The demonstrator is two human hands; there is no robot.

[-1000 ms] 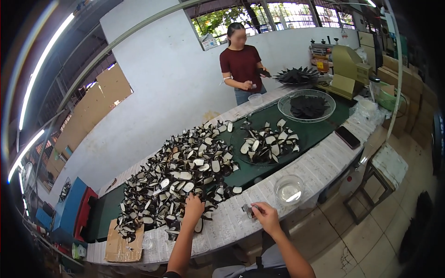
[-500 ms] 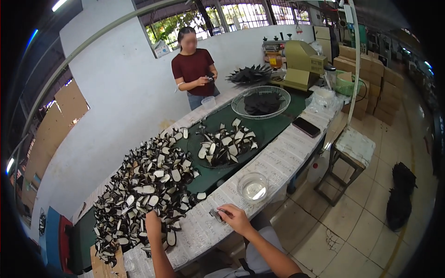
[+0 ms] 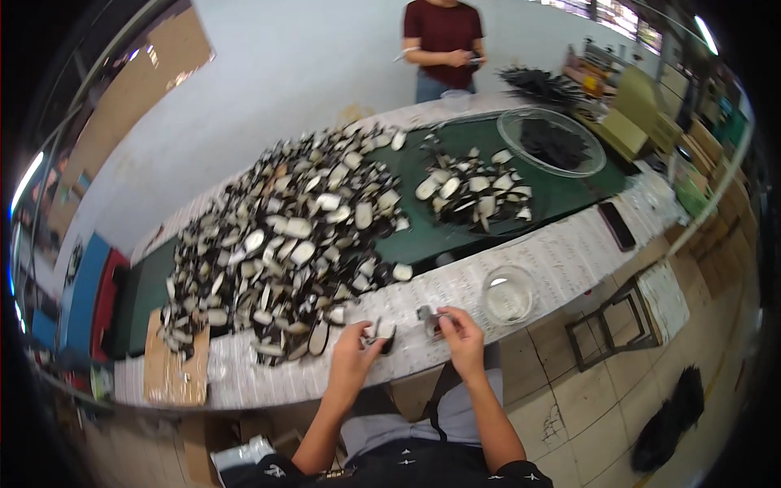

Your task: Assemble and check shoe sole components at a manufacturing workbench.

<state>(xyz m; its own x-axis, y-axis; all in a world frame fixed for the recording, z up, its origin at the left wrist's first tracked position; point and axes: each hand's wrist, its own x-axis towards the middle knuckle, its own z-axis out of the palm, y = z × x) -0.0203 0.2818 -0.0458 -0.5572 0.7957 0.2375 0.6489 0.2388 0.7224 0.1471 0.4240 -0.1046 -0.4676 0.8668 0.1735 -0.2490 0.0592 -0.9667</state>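
Observation:
My left hand (image 3: 353, 351) is closed on a small black piece (image 3: 382, 337), held over the front strip of the bench. In my right hand (image 3: 461, 332), just to the right, sits a small grey metallic object (image 3: 428, 316); its kind is too small to tell. A big pile of black pieces with cream, rounded faces (image 3: 303, 254) covers the bench left of and beyond my hands. A smaller heap of like pieces (image 3: 472, 193) rests farther right on the green surface. Beside my right hand stands a clear round bowl (image 3: 509, 294).
A wire basket (image 3: 600, 166) of black pieces is at the far right, with a phone (image 3: 616, 227) on the bench's front strip. A stool (image 3: 661, 294) and a black bundle (image 3: 669, 423) are on the right. Across the bench stands a person (image 3: 443, 41) holding a small dark thing.
My left hand has come away from the pile with a black piece, toward my right hand, which keeps the grey object. The view has swung left and down.

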